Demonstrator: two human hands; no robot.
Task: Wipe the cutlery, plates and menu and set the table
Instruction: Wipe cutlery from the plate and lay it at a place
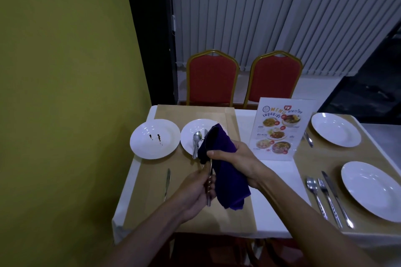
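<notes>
Left grip: your left grip (195, 191) was curled round the handle of a slim steel utensil (209, 168), steadying it over the near-left tan mat (152, 206).
Right grip: your right grip (234, 156) squeezed a dark purple cloth (230, 188) around the utensil's far end, likely to rub it. That end was hidden, so I cannot tell fork from knife.
Waiting cutlery: a steel spoon (196, 136) lay on a small round white plate (188, 131) just behind the cloth, within easy reach.
Stained plate: a round white plate with brown marks (167, 149) sat far left, seemingly unwiped.
Menu: the printed upright menu card (280, 132) stood mid-bench, right of your hands.
</notes>
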